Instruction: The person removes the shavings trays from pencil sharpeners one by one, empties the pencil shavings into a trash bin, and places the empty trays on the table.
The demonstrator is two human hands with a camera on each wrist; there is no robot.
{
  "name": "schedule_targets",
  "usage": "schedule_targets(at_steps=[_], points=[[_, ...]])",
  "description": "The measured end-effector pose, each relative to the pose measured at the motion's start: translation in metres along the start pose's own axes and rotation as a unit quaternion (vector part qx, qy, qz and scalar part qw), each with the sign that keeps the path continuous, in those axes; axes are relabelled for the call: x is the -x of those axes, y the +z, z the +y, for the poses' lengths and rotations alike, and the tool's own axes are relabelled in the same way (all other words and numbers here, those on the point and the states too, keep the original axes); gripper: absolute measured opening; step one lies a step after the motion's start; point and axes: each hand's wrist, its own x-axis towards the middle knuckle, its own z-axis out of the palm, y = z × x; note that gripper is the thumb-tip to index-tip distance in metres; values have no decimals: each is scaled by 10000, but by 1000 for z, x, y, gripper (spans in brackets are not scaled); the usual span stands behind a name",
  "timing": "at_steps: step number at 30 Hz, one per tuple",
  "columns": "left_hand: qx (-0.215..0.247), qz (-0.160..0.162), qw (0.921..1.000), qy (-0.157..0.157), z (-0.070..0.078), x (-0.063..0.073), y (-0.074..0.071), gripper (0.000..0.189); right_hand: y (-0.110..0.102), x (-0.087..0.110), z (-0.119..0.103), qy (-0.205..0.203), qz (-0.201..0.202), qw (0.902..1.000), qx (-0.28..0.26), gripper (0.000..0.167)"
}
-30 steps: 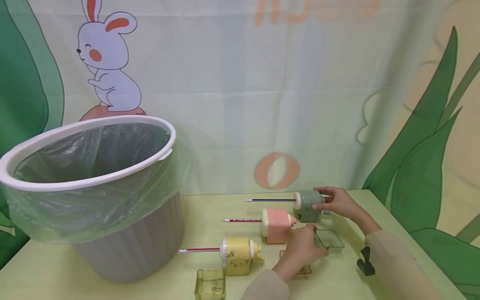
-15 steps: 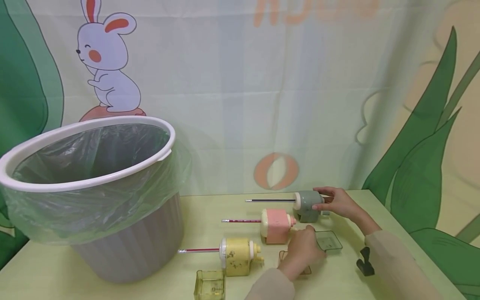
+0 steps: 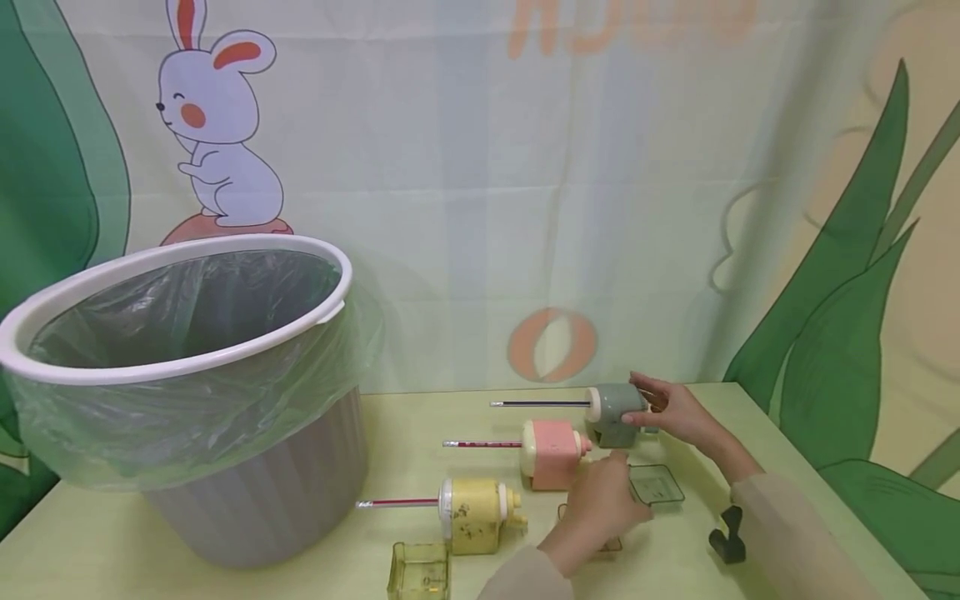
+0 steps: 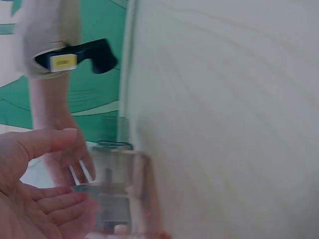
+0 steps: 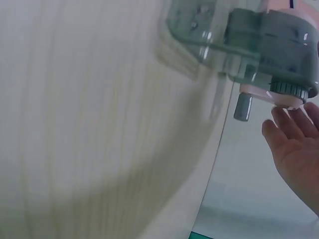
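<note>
My right hand holds the crank end of a grey-green pencil sharpener, thumb on the near side. A dark pencil sticks out of its left end. In the right wrist view, my fingertips meet the rear knob, beside the hanging crank handle. My left hand is at the left edge of a clear green shavings drawer on the table. The left wrist view shows that hand with thumb and fingers apart, nothing between them. Beneath it, a clear pinkish drawer is partly hidden.
A pink sharpener and a yellow sharpener, each with a red pencil, stand nearer. A clear yellow drawer lies in front. On the left stands a large grey bin with a plastic liner. A printed cloth hangs behind.
The green drawer, raised beside my left hand a second ago, has come down flat on the table. My left hand has eased slightly lower. The right hand stays at the grey-green sharpener.
</note>
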Motion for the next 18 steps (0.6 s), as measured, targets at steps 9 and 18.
schedule_targets(at_steps=[9,18], points=[[1363,-54,9889,582,-6,18,-29,62,-6,17,-10,9,629,9980,-47,69],[1944,165,9764,924,-22,44,-70,55,-1,41,-27,-242,674,9960,-532,59]])
